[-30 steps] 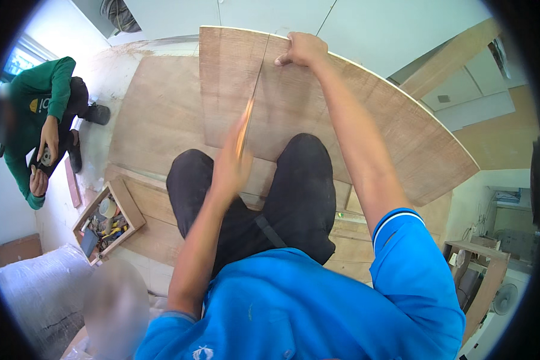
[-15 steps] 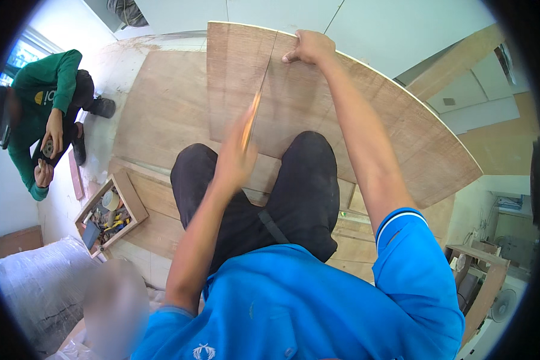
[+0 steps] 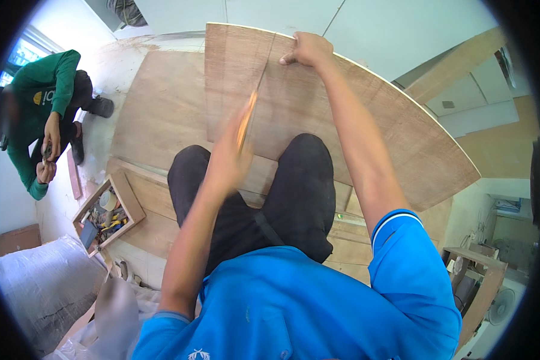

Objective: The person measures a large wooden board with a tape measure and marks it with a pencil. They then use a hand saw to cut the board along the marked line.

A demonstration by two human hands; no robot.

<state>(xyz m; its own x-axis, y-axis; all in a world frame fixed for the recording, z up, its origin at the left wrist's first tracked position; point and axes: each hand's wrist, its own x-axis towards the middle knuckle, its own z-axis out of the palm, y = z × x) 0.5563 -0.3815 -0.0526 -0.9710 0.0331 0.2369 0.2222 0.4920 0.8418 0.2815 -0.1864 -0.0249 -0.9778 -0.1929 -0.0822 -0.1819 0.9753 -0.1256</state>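
Observation:
My left hand (image 3: 229, 162), smeared by motion, is closed round the orange handle of what looks like a handsaw (image 3: 244, 127). Its thin dark blade appears edge-on, in line with a dark straight line running to the far edge of a brown plywood sheet (image 3: 366, 126). Just right of that line, my right hand (image 3: 309, 49) grips the sheet's pale far edge, thumb on the face and the other fingers over the edge. The sheet lies in front of my knees, above another plywood board (image 3: 156, 99). The blade's lower side and the sheet's underside are hidden.
A wooden tray of tools (image 3: 126, 192) stands left of my knees. Beyond it, a person in a green top (image 3: 45, 90) holds a small object in both hands. A plastic-wrapped bundle (image 3: 42, 282) sits lower left; a wooden frame (image 3: 483, 288) stands at the right.
My left hand and the handsaw have shifted slightly left, still blurred. My right hand keeps its hold on the sheet. The other person's hands have come closer together.

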